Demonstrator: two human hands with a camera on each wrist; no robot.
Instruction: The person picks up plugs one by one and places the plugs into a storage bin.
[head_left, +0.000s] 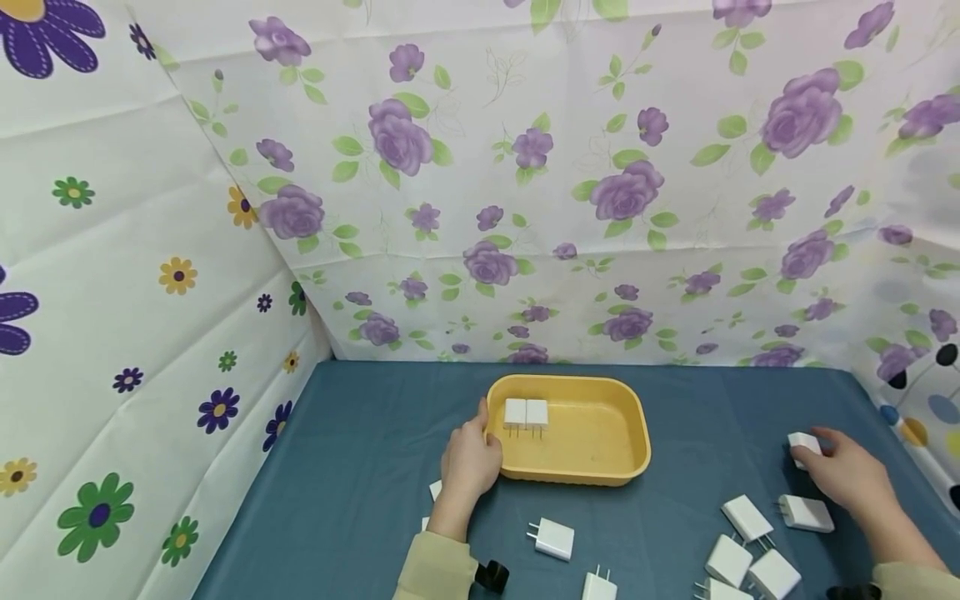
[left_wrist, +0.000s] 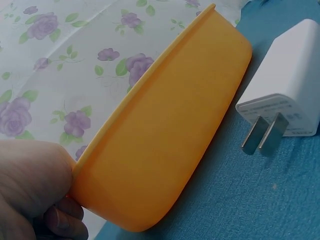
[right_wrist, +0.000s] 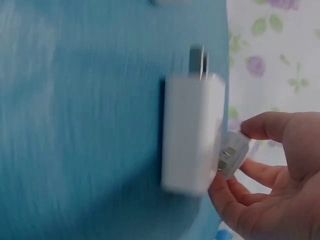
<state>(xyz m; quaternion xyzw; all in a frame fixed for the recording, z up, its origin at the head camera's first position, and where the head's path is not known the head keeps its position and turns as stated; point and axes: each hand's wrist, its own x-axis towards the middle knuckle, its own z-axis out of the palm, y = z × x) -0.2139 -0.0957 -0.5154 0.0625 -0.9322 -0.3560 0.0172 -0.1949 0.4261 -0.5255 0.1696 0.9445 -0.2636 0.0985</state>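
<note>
My left hand [head_left: 471, 457] grips the left end of a yellow plastic tray [head_left: 600, 477], its thumb at the rim and fingers curled against the outer wall in the left wrist view. Two white charger plugs [head_left: 526, 413] sit side by side in the tray's left part, prongs toward me. Over at the right, my right hand [head_left: 851, 471] pinches another white charger plug [right_wrist: 235, 155] between thumb and fingertips; its prong end faces the right wrist camera. Just in front of that hand lies a further charger [head_left: 807, 513], prongs pointing left.
Several white chargers [head_left: 774, 573] lie clustered at the front right of the blue tablecloth [head_left: 360, 433]. One charger [head_left: 554, 539] lies in front of the tray, another [head_left: 600, 587] nearer me. My left forearm partly hides more white pieces. Flowered cloth [head_left: 525, 167] hangs behind the table.
</note>
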